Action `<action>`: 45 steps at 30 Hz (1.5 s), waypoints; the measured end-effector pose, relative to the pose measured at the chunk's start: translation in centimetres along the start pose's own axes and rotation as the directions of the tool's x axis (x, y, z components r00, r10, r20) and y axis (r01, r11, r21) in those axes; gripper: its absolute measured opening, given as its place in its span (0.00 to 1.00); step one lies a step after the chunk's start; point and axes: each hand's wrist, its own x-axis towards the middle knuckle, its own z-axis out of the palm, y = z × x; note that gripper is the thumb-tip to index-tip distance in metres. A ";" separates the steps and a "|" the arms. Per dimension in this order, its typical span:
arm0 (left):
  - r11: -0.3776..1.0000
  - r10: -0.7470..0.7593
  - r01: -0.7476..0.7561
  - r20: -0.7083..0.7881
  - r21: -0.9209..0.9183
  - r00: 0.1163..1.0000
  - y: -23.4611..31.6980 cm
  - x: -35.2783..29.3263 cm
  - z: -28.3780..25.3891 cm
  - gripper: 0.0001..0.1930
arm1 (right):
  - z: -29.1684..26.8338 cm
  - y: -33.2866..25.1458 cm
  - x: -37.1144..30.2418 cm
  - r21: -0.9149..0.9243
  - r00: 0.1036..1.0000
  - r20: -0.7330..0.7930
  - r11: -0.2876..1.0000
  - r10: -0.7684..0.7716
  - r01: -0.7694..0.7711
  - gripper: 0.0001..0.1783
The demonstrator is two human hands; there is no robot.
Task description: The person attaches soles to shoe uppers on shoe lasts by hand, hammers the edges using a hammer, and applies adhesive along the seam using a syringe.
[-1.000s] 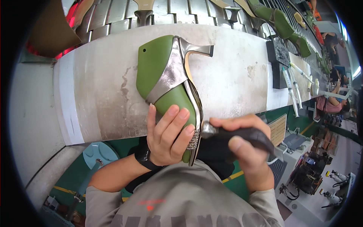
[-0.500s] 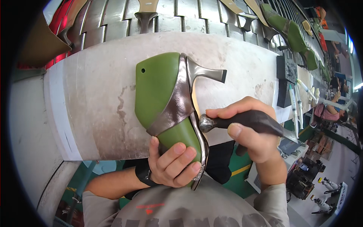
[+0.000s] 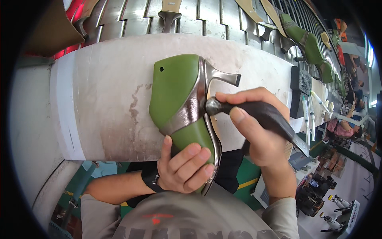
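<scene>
A metallic bronze high-heeled shoe (image 3: 195, 104) sits on a green shoe last (image 3: 174, 87), heel (image 3: 225, 75) pointing away to the right. My left hand (image 3: 185, 167) is wrapped round its toe end, near my body. In my right hand (image 3: 260, 131) is a hammer (image 3: 262, 113) with a rounded metal face, a dark body and a flat metal blade at the far end. The rounded face touches or nearly touches the shoe's side edge by the arch, just below the heel. My right palm hides most of the hammer's handle.
The shoe lies over a pale, stained worktable (image 3: 119, 99). Beyond it runs a metal slat conveyor (image 3: 191, 26) with heeled soles (image 3: 171, 6) and more green lasts (image 3: 312, 47). A black block (image 3: 300, 83) and several syringes (image 3: 306, 115) are at the right edge. Other people sit farther right.
My right hand has brought the hammer's face up and left, from beside the shoe's edge to against or close to it nearer the heel. The shoe stays in my left hand, shifted slightly in view.
</scene>
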 end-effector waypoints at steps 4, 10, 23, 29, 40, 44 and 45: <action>0.999 0.030 -0.030 -0.008 0.012 1.000 -0.2 0.5 -0.5 0.19 | 1.2 1.4 -0.1 0.052 0.989 -0.109 0.993 -0.102 0.108 0.11; 0.988 0.136 -0.150 0.275 0.028 0.952 -1.4 2.8 -3.6 0.36 | 1.1 2.0 -0.4 0.217 0.947 -0.273 0.948 -0.171 0.233 0.11; 0.991 0.132 -0.088 0.652 -0.100 0.747 -9.1 13.9 -4.2 0.54 | -1.6 0.6 -10.1 0.019 0.972 0.050 0.973 -0.230 0.230 0.14; 0.993 0.110 -0.054 0.655 -0.105 0.748 -9.3 13.7 -4.0 0.55 | -3.0 -0.3 -6.0 0.228 0.989 0.110 0.966 0.095 -0.118 0.12; 0.994 0.069 -0.001 0.643 -0.106 0.763 -9.6 13.7 -3.7 0.46 | -1.9 0.1 -1.5 0.148 0.990 0.132 0.987 0.047 -0.066 0.13; 0.995 0.071 -0.012 0.646 -0.096 0.760 -9.7 13.7 -3.8 0.44 | -1.7 0.0 -1.2 0.182 0.997 0.038 0.980 0.074 -0.080 0.13; 0.995 0.074 -0.010 0.641 -0.103 0.764 -9.7 13.7 -3.7 0.44 | -2.2 -0.1 -0.5 0.112 0.993 0.100 0.991 0.058 -0.069 0.12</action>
